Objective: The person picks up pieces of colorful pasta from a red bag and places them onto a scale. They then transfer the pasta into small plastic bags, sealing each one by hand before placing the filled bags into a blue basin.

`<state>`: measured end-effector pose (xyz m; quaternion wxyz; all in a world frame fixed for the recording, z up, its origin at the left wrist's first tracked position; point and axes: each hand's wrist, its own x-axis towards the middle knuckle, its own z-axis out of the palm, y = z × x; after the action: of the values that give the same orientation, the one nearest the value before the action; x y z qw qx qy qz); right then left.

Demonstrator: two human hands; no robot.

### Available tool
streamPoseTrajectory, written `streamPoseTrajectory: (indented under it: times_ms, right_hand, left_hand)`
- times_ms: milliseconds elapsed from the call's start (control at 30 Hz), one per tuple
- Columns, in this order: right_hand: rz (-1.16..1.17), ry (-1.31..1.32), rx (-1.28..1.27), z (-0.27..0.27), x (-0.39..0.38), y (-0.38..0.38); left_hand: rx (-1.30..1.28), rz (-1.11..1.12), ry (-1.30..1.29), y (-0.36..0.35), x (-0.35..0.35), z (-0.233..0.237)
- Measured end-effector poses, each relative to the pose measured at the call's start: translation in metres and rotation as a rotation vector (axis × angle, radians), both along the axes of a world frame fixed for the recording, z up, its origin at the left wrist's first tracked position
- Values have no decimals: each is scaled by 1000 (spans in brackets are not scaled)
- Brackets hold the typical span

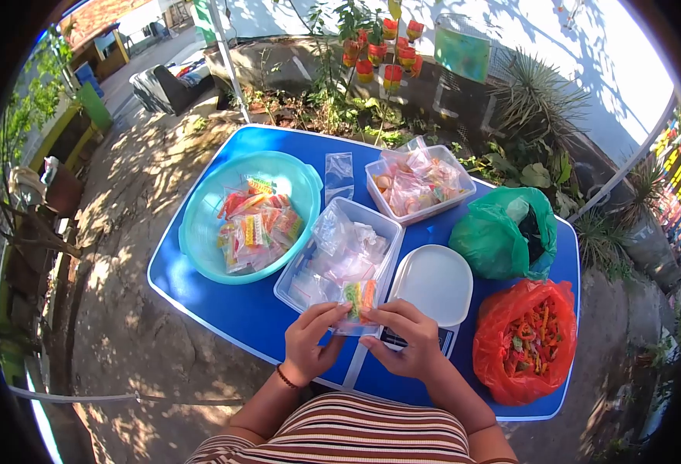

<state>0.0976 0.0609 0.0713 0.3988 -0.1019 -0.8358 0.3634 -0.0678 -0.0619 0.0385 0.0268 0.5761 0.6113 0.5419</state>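
Between my hands is a small clear plastic packet (359, 298) with green, yellow and orange contents. My left hand (310, 341) pinches its left side, and my right hand (407, 338) has the right side between thumb and fingers. The packet is over the near end of a white rectangular tub (394, 246) full of clear plastic bags (346, 259). Just right of the tub, a scale with a white square plate (434, 284) lies partly behind my right hand. To the left, a turquoise basin (197, 219) contains several filled packets (257, 230).
Another plastic tub (402, 216) with pinkish packets stands at the back. On the right are a green plastic bag (489, 237) and a red plastic bag (491, 348) with colourful pieces inside. A loose clear bag (339, 173) lies on the blue table (232, 305).
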Motion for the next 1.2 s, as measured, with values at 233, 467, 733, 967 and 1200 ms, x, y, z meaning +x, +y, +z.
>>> streamPoseTrajectory:
  times_ms: [233, 467, 733, 967, 1200]
  right_hand:
    - [136, -1, -127, -17, -102, 0]
    - [63, -196, 156, -24, -159, -4]
    - [93, -459, 326, -47, -155, -1]
    - [120, -540, 334, -34, -156, 2]
    - [135, -591, 337, -25, -156, 4]
  left_hand:
    - [13, 409, 163, -19, -54, -5]
    - [-290, 606, 470, -19, -118, 2]
    - [-559, 249, 251, 1, -147, 5]
    - [-845, 166, 267, 18, -183, -2]
    - [-1201, 396, 487, 38, -204, 2]
